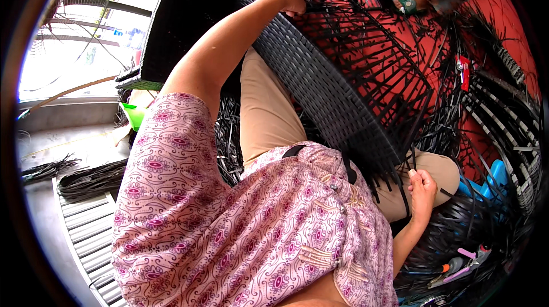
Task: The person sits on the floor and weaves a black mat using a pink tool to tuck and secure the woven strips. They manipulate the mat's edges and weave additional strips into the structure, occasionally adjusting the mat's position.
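A dark woven panel (337, 81) of flat plastic strips slants across my lap, from the far middle down to my right knee. Many unwoven black strips (394, 50) fan out from its right side. My left hand (293, 3) is curled closed at the panel's far end; what its fingers hold is hidden there. Beside the near end, my right hand (422, 190) pinches a thin black strip (413, 159) between thumb and fingers. More strip ends dangle from that near corner over my thigh.
A person's sandaled foot (407, 5) stands at the far right on the red floor (506, 18). Pink-handled cutters (466, 264) lie at the lower right, near a blue plastic object (493, 181). A black strip bundle (94, 179) rests at left. Behind my left arm stands a large dark woven piece (189, 15).
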The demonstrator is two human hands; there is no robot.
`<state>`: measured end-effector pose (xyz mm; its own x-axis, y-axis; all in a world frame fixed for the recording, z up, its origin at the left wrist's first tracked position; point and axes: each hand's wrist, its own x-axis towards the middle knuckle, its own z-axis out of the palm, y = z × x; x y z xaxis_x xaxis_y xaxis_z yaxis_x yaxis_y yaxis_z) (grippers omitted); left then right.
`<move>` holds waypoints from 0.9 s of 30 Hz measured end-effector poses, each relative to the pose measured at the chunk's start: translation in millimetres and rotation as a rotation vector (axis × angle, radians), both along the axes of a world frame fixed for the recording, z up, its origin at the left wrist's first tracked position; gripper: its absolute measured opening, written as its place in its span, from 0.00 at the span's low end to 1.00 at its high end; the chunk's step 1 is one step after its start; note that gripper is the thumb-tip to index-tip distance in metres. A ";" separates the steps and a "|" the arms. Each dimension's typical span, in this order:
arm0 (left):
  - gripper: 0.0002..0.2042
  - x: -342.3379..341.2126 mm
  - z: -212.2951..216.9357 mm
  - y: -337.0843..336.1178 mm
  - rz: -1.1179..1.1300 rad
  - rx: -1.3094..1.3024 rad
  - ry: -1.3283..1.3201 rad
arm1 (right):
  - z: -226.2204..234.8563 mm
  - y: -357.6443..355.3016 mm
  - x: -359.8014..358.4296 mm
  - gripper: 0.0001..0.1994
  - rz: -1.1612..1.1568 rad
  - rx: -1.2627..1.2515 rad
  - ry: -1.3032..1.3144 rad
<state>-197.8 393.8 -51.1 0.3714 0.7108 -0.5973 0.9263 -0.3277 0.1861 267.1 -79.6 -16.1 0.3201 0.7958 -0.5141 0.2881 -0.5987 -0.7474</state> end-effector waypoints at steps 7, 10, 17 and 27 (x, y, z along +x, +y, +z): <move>0.12 46.5 22.0 -39.6 0.110 0.241 0.287 | -4.4 -2.7 -4.7 0.13 -0.029 0.005 0.017; 0.13 52.6 17.3 -46.3 0.183 0.308 0.278 | 1.2 1.9 -14.8 0.12 -0.038 -0.012 0.036; 0.07 0.2 19.6 -11.1 0.230 -0.085 -0.074 | -3.1 1.5 -11.0 0.12 -0.045 -0.004 0.054; 0.11 -6.0 4.5 3.6 -0.062 0.242 0.444 | 7.7 -4.5 -1.4 0.13 -0.087 -0.074 0.123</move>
